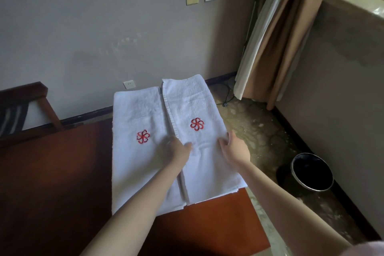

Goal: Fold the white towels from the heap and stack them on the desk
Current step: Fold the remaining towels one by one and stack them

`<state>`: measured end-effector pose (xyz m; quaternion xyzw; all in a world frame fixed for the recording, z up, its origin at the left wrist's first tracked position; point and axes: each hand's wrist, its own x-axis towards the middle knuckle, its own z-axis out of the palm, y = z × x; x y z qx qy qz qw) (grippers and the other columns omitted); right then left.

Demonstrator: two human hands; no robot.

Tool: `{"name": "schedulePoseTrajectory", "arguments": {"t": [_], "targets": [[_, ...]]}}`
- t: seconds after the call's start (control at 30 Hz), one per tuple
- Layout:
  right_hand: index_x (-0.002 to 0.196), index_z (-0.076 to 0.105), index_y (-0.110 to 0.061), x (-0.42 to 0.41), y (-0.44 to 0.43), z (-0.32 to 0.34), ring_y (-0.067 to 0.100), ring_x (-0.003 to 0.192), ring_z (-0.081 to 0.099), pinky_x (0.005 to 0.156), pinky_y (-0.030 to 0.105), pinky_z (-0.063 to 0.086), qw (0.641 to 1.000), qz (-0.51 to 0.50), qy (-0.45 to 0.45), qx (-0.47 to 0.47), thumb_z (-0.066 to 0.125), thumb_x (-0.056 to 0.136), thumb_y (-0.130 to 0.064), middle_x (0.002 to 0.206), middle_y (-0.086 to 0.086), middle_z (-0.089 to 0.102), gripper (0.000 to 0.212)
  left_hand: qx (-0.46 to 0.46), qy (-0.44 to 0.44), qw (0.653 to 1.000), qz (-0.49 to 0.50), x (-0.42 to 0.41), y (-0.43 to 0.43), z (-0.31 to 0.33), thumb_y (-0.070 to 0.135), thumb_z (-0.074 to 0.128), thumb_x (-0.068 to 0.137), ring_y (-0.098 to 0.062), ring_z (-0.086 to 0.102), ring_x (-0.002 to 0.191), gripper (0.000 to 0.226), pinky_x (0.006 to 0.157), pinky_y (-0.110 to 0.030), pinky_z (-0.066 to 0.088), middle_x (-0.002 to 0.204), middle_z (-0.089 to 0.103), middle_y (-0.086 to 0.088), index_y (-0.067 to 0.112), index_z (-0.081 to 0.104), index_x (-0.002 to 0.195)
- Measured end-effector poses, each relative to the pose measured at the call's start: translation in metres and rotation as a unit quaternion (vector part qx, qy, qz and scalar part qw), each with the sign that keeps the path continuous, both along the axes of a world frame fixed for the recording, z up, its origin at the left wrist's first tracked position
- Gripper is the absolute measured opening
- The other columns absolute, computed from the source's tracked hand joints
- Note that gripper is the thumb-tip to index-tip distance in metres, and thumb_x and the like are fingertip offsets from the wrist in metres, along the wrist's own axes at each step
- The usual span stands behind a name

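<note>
A white towel [137, 160] lies spread on the reddish-brown desk [56, 172], its two long sides folded in so that they meet along a centre seam. Each flap carries a red flower emblem. The right flap [193, 102] overhangs the desk's right edge. My left hand [178, 148] rests on the towel at the seam, fingers blurred and pointing away from me. My right hand [233, 147] lies on the right flap near its outer edge, fingers spread, thumb toward the middle. No heap of towels is in view.
A dark round waste bin [312, 171] stands on the worn floor to the right of the desk. Brown and white curtains [276, 43] hang at the right, by a window ledge. A dark wooden chair frame [25, 108] sits at the far left. Wall sockets are above.
</note>
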<state>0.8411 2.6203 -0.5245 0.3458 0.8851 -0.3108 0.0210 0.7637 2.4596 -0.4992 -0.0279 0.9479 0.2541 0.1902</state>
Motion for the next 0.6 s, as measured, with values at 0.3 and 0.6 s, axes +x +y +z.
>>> {"name": "schedulePoseTrajectory", "arguments": {"t": [0.3,0.6], "targets": [[0.125,0.038,-0.020,0.033,-0.019,-0.001,0.031,0.079,0.059,0.062,0.033,0.040,0.999,-0.016,-0.009,0.041,0.046,0.093,-0.044,0.102,0.003,0.062,0.041,0.063,-0.033,0.997,-0.018,0.031,-0.023,-0.010,0.047,0.073,0.077,-0.030,0.058,0.110,0.114,0.082,-0.035,0.051,0.132,0.051,-0.015,0.008,-0.005,0.151],[0.129,0.036,-0.027,0.059,-0.028,-0.001,0.025,0.067,0.053,0.054,0.031,0.035,0.994,0.001,0.021,0.106,0.046,0.094,-0.046,0.083,-0.003,0.056,0.041,0.002,0.065,0.976,-0.206,0.065,-0.052,-0.003,0.030,0.054,0.095,-0.019,0.059,0.067,0.075,0.056,-0.024,0.043,0.086,0.062,-0.010,0.033,0.004,0.152]]}}
